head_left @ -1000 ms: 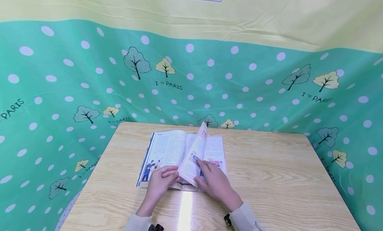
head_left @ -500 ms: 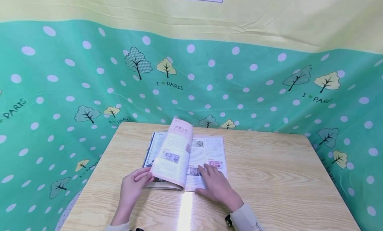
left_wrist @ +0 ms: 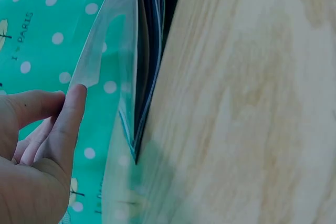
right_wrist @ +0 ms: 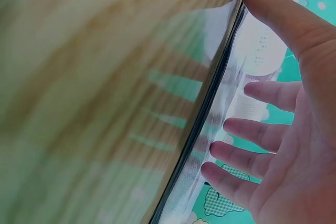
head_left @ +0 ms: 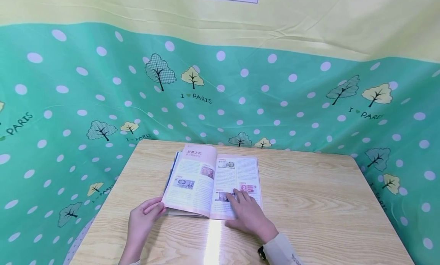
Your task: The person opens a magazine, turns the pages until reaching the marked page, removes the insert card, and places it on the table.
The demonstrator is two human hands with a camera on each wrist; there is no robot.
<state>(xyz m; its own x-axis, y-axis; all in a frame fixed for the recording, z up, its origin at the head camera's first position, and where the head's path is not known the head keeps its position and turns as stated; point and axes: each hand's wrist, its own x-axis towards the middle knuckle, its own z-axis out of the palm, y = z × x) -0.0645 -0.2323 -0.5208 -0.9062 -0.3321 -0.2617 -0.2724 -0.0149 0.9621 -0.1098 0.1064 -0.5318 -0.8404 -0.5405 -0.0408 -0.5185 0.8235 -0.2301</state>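
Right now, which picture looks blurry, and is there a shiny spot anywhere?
Right wrist view: the table is smeared and soft, with green reflections. Head view: sharp, with a bright glare streak on the table below the magazine. Left wrist view: fairly clear, though the pages look hazy.

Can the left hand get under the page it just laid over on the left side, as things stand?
Probably yes. The left hand rests at the near left corner of the turned page, which seems slightly lifted above the magazine. Nothing blocks that edge; the right hand rests on the other page.
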